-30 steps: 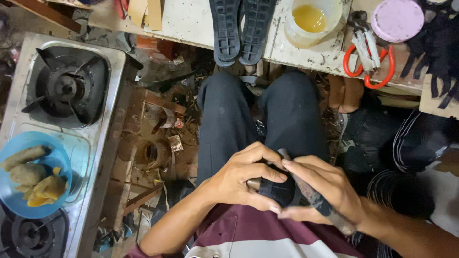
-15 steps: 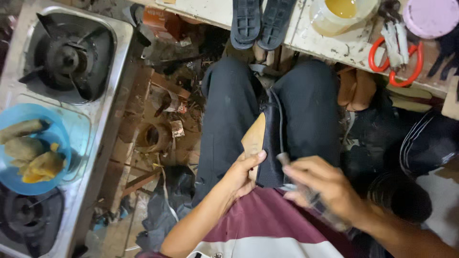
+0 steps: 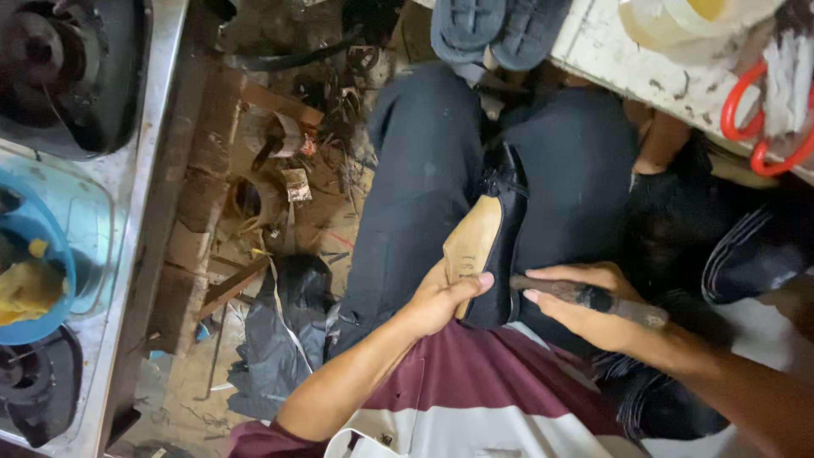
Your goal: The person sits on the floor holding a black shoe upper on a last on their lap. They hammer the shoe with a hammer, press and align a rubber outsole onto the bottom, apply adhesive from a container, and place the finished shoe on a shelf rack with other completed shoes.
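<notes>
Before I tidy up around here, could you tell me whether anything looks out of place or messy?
Yes. Scraps and debris litter the floor beside the gas stove, with crumpled black sheet material heaped by the leg. The black shoe itself lies steady on the lap, under the left hand, sole turned up; the right hand grips a dark tool.

A steel gas stove (image 3: pixel 127 170) stood at the left, with a blue bowl (image 3: pixel 34 280) of yellowish food resting on it. Wood scraps (image 3: pixel 229 284) and a black bag (image 3: pixel 284 339) littered the floor. On the white table (image 3: pixel 610 64) were red-handled scissors (image 3: pixel 755 127) and a plastic container (image 3: pixel 678 21). A pair of dark sandals (image 3: pixel 496 30) lay at the table's edge.
</notes>
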`<state>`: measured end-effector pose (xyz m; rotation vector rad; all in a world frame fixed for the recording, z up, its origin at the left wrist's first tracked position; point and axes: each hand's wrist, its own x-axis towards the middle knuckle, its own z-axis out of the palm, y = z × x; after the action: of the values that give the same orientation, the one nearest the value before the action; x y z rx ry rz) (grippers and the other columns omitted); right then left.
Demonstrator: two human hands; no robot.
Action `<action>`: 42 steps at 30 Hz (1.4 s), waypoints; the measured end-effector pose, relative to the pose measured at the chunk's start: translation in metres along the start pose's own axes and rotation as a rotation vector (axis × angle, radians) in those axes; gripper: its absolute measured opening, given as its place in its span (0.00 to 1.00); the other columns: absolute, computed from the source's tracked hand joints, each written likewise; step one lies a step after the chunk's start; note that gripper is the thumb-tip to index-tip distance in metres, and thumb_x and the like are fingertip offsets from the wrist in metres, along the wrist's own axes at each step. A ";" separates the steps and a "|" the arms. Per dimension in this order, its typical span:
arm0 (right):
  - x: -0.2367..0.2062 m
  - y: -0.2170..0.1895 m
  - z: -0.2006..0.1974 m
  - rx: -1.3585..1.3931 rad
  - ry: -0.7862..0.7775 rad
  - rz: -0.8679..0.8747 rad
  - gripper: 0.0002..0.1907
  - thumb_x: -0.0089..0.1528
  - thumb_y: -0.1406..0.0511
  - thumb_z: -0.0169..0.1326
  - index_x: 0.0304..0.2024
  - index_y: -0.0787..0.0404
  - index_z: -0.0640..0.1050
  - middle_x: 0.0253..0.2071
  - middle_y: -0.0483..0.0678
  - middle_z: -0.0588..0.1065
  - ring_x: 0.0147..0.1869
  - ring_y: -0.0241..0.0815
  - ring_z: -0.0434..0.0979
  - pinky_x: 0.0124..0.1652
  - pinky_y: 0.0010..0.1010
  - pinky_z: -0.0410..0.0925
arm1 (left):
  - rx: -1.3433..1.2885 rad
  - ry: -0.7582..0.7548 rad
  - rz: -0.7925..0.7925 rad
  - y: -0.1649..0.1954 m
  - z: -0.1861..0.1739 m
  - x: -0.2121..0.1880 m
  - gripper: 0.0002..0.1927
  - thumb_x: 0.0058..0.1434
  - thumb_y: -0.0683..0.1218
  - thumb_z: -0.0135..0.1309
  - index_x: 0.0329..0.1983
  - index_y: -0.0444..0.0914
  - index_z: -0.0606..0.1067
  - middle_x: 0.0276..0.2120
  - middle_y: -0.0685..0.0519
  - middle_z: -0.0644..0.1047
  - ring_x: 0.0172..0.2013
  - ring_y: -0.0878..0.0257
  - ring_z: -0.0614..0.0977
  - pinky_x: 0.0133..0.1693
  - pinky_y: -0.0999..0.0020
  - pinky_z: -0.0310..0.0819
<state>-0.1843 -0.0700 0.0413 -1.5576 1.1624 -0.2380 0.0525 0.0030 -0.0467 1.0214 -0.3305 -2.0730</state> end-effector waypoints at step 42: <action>-0.020 -0.029 0.010 -0.157 0.069 -0.196 0.18 0.55 0.68 0.64 0.47 0.69 0.80 0.32 0.53 0.82 0.29 0.41 0.85 0.29 0.27 0.76 | 0.047 0.043 0.030 0.002 -0.001 0.010 0.29 0.64 0.46 0.56 0.67 0.33 0.65 0.55 0.50 0.76 0.54 0.63 0.77 0.57 0.67 0.71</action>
<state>-0.1721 -0.0514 0.0707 -1.8165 1.1033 -0.3388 0.0504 -0.0057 -0.0520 1.0813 -0.3722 -2.0217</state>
